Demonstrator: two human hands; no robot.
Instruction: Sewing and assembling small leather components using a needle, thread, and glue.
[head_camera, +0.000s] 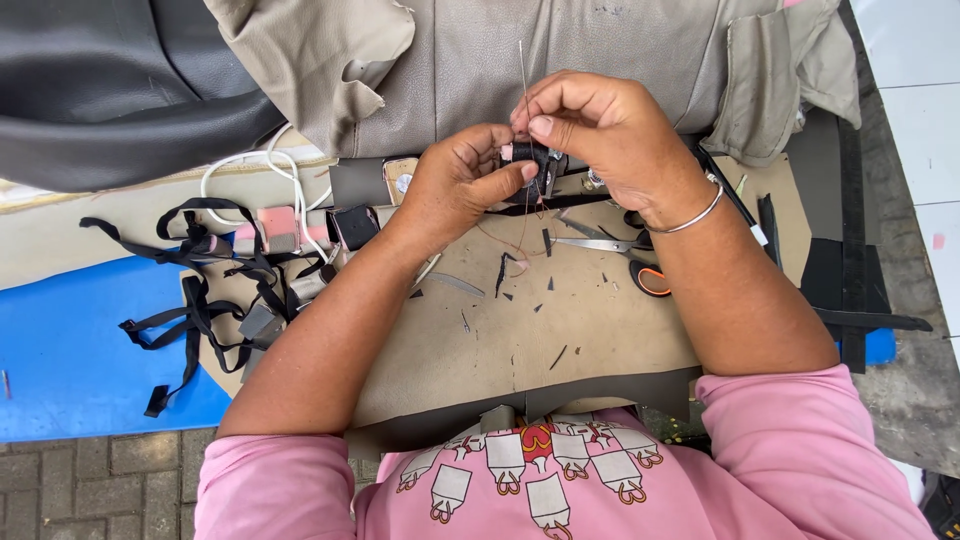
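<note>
Left hand (462, 178) curled nearly closed, thumb and fingers pinched on a small black piece (528, 157) held above the tan sheet (520, 320) on the table. Right hand (592, 128) closed too, fingertips pressed to the same piece from the other side, with a thin needle (523, 70) standing up from between the two hands and a reddish thread (520, 225) hanging below. Scissors (610, 250) lying just under the right wrist, black straps (200, 290) well off to the left.
</note>
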